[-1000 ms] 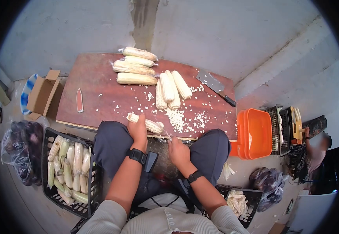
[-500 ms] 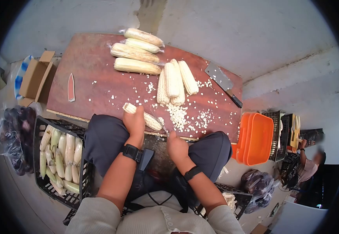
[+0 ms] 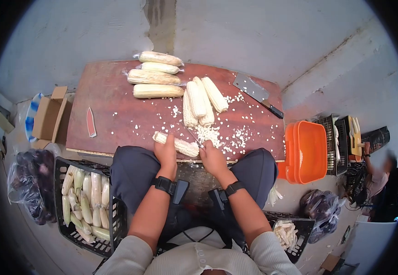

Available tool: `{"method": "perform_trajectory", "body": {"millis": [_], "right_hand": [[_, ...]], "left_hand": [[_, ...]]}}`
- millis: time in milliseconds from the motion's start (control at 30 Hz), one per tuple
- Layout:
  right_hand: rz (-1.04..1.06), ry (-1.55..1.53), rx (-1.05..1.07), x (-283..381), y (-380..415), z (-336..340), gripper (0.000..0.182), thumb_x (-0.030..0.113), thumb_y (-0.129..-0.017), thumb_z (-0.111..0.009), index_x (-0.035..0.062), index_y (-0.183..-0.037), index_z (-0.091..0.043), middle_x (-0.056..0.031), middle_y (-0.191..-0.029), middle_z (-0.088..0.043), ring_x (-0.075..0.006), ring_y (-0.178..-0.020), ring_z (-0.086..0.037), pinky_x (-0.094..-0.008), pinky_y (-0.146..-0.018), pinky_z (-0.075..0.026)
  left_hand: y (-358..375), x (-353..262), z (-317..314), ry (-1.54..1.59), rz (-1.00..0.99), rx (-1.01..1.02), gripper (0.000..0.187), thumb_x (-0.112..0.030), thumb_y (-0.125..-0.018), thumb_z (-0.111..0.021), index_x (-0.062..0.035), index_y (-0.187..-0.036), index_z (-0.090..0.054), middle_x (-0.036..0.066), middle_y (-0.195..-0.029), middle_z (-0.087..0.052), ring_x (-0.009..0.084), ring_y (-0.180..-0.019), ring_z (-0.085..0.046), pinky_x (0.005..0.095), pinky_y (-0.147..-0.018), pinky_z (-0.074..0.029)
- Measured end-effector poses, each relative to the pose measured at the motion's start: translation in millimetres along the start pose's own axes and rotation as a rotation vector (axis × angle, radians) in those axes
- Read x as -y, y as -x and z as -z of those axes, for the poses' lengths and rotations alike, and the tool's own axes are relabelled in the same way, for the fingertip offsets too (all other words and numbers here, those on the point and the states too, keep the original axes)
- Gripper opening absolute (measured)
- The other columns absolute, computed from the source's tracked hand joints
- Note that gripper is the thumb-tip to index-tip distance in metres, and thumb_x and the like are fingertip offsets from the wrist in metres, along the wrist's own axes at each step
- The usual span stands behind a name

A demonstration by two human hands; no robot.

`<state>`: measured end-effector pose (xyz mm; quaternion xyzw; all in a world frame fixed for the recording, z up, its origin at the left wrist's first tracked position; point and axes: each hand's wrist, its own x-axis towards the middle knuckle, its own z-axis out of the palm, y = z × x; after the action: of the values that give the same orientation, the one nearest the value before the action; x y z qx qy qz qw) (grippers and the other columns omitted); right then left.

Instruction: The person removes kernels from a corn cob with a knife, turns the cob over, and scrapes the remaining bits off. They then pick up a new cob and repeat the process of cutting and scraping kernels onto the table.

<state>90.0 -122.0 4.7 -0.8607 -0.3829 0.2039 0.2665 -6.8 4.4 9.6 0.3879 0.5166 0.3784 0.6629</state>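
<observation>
My left hand [image 3: 166,153] is wrapped round a pale corn cob [image 3: 186,147] at the table's near edge. A small knife [image 3: 193,136] is gripped in my right hand [image 3: 212,158], its thin blade pointing up and left beside the cob's right end. Loose kernels [image 3: 208,134] lie just beyond. Several peeled cobs [image 3: 198,100] are piled behind the kernels. Farther back, wrapped cobs [image 3: 153,77] lie in a stack of rows. A cleaver [image 3: 252,88] with a black handle rests at the table's right.
A red-and-white pointed object [image 3: 90,122] is on the table [image 3: 116,110]. Corn fills a black crate [image 3: 112,215] at left. Orange tubs [image 3: 311,153] stand at right; husks [image 3: 286,234] sit in a lower crate. Another person [image 3: 378,176] is at far right.
The view has shifted, so the table sits lower. My right hand has turned, and the knife blade now points up beyond the cob instead of lying against its end.
</observation>
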Motion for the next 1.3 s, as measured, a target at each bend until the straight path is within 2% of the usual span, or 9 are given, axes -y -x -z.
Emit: {"method": "perform_trajectory", "body": {"millis": [33,133,167,400,733,867,967,1167,1300], "right_hand": [[-0.025,0.0,0.007,2.1,4.3,6.8,0.024,0.026,-0.092,-0.052,0.0029,-0.098,-0.048,-0.0232,-0.079,-0.064,-0.0427,-0.074,-0.062,-0.0496,-0.066,-0.048],[0.006,0.049,-0.06,-4.3,19.5,19.8,0.025,0.027,-0.091,-0.053,0.003,-0.097,-0.049,-0.0225,-0.081,-0.064,-0.0416,-0.076,-0.062,-0.0488,-0.066,-0.048],[-0.019,0.073,-0.067,-5.1,25.4,24.5,0.023,0.025,-0.09,-0.056,0.0041,-0.098,-0.051,-0.0202,-0.083,-0.065,-0.0384,-0.077,-0.063,-0.0465,-0.065,-0.048],[0.02,0.032,-0.221,10.6,58.2,18.3,0.022,0.024,-0.093,-0.053,0.0029,-0.097,-0.05,-0.0199,-0.072,-0.062,-0.0393,-0.066,-0.061,-0.047,-0.059,-0.048],[0.017,0.291,-0.081,31.6,65.3,-1.0,0.011,0.011,-0.086,-0.051,0.003,-0.093,-0.048,-0.0171,-0.076,-0.062,-0.0339,-0.067,-0.065,-0.0438,-0.057,-0.052],[0.004,0.295,-0.06,24.8,68.8,-1.7,0.01,0.009,-0.085,-0.049,0.0021,-0.092,-0.049,-0.017,-0.075,-0.063,-0.0336,-0.068,-0.065,-0.0437,-0.057,-0.052],[-0.024,0.276,-0.044,25.3,62.3,-3.1,0.011,0.01,-0.087,-0.046,0.0011,-0.09,-0.05,-0.017,-0.075,-0.064,-0.033,-0.068,-0.065,-0.0438,-0.057,-0.052],[0.048,0.24,-0.094,26.1,34.6,-5.3,0.013,0.011,-0.088,-0.044,-0.0003,-0.088,-0.051,-0.0169,-0.073,-0.064,-0.0329,-0.067,-0.065,-0.0441,-0.056,-0.051],[0.126,0.313,-0.064,18.1,13.7,-10.6,0.012,0.009,-0.088,-0.046,-0.0006,-0.091,-0.052,-0.0178,-0.072,-0.064,-0.0335,-0.067,-0.065,-0.0442,-0.057,-0.052]], "left_hand": [[3.6,-6.2,-0.1,0.04,0.087,0.023,0.018,-0.01,-0.082,-0.06,0.0006,-0.096,-0.057,0.004,-0.083,-0.061,0.0118,-0.07,-0.055,0.0275,-0.061,-0.044],[4.7,-7.4,5.6,0.129,0.018,0.128,0.017,-0.009,-0.084,-0.062,-0.003,-0.098,-0.055,0.001,-0.084,-0.059,0.0076,-0.068,-0.052,0.0231,-0.058,-0.04],[4.0,-6.6,8.4,0.131,0.002,0.149,0.018,-0.008,-0.083,-0.063,-0.0026,-0.099,-0.055,0.001,-0.085,-0.059,0.008,-0.069,-0.052,0.0236,-0.059,-0.041],[14.4,-5.7,14.1,0.023,-0.161,0.215,0.021,-0.004,-0.079,-0.067,-0.0006,-0.098,-0.058,0.004,-0.09,-0.062,0.0104,-0.075,-0.056,0.0258,-0.064,-0.045],[19.9,-16.6,14.9,-0.065,-0.145,0.115,0.019,-0.007,-0.079,-0.071,-0.0002,-0.093,-0.06,0.003,-0.085,-0.062,0.0085,-0.064,-0.055,0.0229,-0.048,-0.04],[21.8,-20.7,14.5,-0.056,-0.087,0.125,0.016,-0.004,-0.079,-0.069,-0.0005,-0.091,-0.06,0.002,-0.081,-0.062,0.0081,-0.062,-0.053,0.0225,-0.048,-0.039],[20.1,-15.8,12.3,-0.024,-0.104,0.141,0.017,-0.003,-0.078,-0.07,0.0009,-0.091,-0.06,0.003,-0.081,-0.062,0.0092,-0.063,-0.055,0.0236,-0.052,-0.043],[17.8,-4.2,8.2,-0.278,-0.39,0.157,0.02,-0.004,-0.077,-0.071,0.0024,-0.089,-0.056,0.006,-0.08,-0.062,0.0121,-0.07,-0.057,0.0279,-0.066,-0.048],[24.4,-9.4,1.9,-0.291,-0.458,0.155,0.02,-0.004,-0.076,-0.07,0.0015,-0.087,-0.054,0.007,-0.081,-0.062,0.0126,-0.072,-0.057,0.0283,-0.068,-0.048]]}}
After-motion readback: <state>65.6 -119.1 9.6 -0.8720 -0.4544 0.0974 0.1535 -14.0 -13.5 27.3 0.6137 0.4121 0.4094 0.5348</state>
